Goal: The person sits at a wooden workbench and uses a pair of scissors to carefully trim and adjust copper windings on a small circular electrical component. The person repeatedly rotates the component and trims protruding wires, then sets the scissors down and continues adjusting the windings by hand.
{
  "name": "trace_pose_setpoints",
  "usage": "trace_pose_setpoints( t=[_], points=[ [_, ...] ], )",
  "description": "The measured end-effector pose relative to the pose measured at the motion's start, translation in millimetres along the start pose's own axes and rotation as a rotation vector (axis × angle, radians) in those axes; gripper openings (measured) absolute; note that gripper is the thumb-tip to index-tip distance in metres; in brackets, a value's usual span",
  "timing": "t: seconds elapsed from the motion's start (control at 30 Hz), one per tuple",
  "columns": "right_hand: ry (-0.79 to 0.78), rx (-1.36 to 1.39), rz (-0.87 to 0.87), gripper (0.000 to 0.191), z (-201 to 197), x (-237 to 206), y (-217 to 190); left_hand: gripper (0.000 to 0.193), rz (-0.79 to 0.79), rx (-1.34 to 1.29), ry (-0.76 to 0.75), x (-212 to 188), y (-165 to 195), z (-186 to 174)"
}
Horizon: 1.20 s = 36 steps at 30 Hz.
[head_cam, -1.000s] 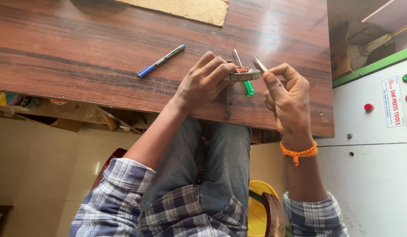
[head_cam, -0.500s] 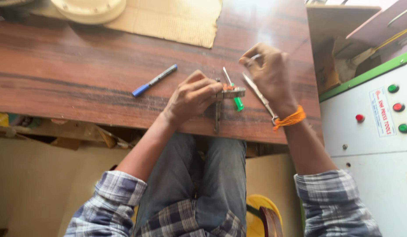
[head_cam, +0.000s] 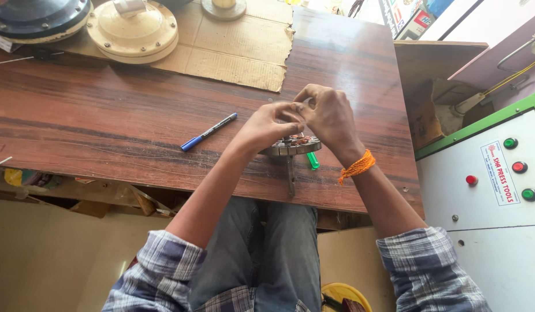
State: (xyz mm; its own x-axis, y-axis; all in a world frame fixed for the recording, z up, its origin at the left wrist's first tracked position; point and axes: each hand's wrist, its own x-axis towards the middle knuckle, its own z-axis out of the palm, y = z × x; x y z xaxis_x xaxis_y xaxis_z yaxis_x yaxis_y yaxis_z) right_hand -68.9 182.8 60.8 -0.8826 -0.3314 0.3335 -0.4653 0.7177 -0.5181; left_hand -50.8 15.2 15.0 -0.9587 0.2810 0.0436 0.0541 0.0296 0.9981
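1. Wooden bench point(head_cam: 105, 115), cardboard sheet point(head_cam: 238, 52) beyond the hands.
2. Left hand point(head_cam: 270, 124) and right hand point(head_cam: 331, 115) meet fingertip to fingertip, pinching something too small to make out.
3. Round metal stator point(head_cam: 293, 145) sits just under them (green-handled tool point(head_cam: 313, 160) beside it).
4. Blue pen point(head_cam: 208, 132) left of the left hand.

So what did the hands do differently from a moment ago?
The right hand has swung in from the side, and its fingertips now meet the left hand above the round metal part. The thin tool it held earlier is no longer visible. The left hand stayed over the part; the blue pen and the green-handled tool lie as before.
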Motion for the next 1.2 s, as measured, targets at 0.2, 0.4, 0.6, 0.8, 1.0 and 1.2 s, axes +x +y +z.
trace_pose_setpoints(
  t=[0.2,0.4,0.6,0.8,1.0,1.2],
  points=[
    [-0.051,0.186,0.127,0.010,-15.6,-23.2,-8.2,0.018,0.200,0.110,-0.242,-13.3,-4.4,-23.3],
    [-0.129,0.496,0.165,0.012,-23.2,-66.4,-31.9,0.017,0.385,0.408,-0.275,-23.0,8.5,-41.5],
    [0.113,-0.043,0.238,0.015,-29.1,-84.8,-47.8,0.019,0.302,0.518,-0.351,-16.9,16.2,-33.8],
    [0.005,-0.137,0.145,0.017,-44.3,-76.1,-40.7,0.021,0.384,0.585,-0.355,-12.0,23.9,-33.7],
    [-0.137,0.083,0.187,0.019,-43.0,-78.4,-40.2,0.023,0.256,0.556,-0.322,-11.5,22.2,-32.6],
    [-0.038,-0.087,-0.131,0.011,-16.7,-109.5,-39.7,0.024,0.393,0.500,-0.408,-7.3,18.4,-39.0]
  ],
)
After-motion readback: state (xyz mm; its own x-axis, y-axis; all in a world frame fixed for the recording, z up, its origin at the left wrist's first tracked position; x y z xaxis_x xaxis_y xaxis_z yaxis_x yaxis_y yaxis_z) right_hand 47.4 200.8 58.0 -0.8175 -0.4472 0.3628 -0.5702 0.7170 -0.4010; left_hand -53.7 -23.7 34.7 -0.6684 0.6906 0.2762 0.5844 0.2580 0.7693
